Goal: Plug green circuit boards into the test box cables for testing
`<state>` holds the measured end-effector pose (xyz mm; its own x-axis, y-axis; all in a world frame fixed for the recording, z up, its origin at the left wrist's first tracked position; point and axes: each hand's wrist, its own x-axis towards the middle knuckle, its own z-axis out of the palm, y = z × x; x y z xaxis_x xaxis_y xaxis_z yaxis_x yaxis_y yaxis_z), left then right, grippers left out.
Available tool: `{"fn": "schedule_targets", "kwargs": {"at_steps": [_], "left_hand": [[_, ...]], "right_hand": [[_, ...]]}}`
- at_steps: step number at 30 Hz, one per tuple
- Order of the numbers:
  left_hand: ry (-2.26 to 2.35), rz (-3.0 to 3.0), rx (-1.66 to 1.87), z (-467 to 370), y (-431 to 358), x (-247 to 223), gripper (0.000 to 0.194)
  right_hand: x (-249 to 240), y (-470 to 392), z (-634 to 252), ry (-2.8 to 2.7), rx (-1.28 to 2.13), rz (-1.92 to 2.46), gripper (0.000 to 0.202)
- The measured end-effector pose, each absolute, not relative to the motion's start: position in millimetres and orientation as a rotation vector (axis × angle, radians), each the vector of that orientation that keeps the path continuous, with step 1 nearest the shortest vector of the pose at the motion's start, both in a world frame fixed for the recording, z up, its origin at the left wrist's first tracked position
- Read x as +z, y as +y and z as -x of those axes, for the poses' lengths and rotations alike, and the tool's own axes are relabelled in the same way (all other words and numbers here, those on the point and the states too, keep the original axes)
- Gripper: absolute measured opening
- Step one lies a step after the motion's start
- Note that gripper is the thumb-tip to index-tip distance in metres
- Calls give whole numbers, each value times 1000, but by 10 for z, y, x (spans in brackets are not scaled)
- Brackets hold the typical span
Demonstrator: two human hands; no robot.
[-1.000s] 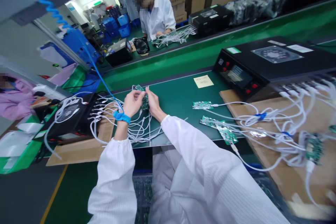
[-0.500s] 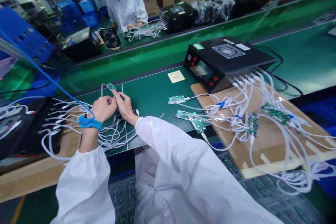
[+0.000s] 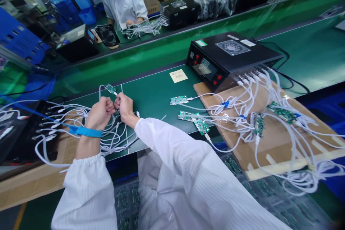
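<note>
Over the left part of the green work surface, my left hand (image 3: 101, 113) is a closed fist with a blue wrist strap (image 3: 88, 131) below it. Whatever it may hold is hidden. Close beside it, my right hand (image 3: 125, 107) is closed too, and a white cable end (image 3: 115, 93) shows at the top of its grip. That end meets a small green circuit board (image 3: 110, 88) just beyond the hands. A second white cable curves from the board down behind my left hand. Tangled white cables (image 3: 114, 145) lie beneath both hands, partly covered by them.
A black test box (image 3: 234, 54) stands on the right, its white cables running over a cardboard sheet (image 3: 242, 165) to several circuit boards (image 3: 201, 125). Another black box (image 3: 24, 133) is at left. A yellow note (image 3: 178, 76) lies between. Co-workers (image 3: 129, 0) sit beyond the green divider.
My hands have closed into tighter fists and drawn slightly apart. The white cable end now shows between my right hand and the board. The view has shifted slightly.
</note>
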<state>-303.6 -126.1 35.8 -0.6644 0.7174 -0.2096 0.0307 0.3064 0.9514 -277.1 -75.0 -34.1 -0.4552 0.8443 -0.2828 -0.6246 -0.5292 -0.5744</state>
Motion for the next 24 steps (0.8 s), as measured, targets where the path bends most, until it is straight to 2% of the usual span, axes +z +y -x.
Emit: {"fn": "schedule_targets", "kwargs": {"at_steps": [3,5,10,14,17,19,24], "left_hand": [[1909,-717,1405,3040,-1311,433,36],[2042,-800,1349,3076,-1375,451,35],[2556,-1156,917,3256,-1578,418,26],[2657,-1319,586,3296,-1678,442,34],[2861,-1674,546,3271,-1678,522,37],[2891,-1831,535,3269,-1640,568,39],[2629,-1642,101,3313,-1508,464,28]], "right_hand": [[-266,-721,2769,-367,2152,552,36],[-210,-688,2785,-337,2180,479,36],[-96,-480,2839,-113,2246,423,35],[-82,-306,2839,-55,2234,386,34],[-139,-265,2869,-22,2240,371,35],[-193,-265,2905,-19,2265,370,35],[-276,-278,2951,-64,2258,329,30]]}}
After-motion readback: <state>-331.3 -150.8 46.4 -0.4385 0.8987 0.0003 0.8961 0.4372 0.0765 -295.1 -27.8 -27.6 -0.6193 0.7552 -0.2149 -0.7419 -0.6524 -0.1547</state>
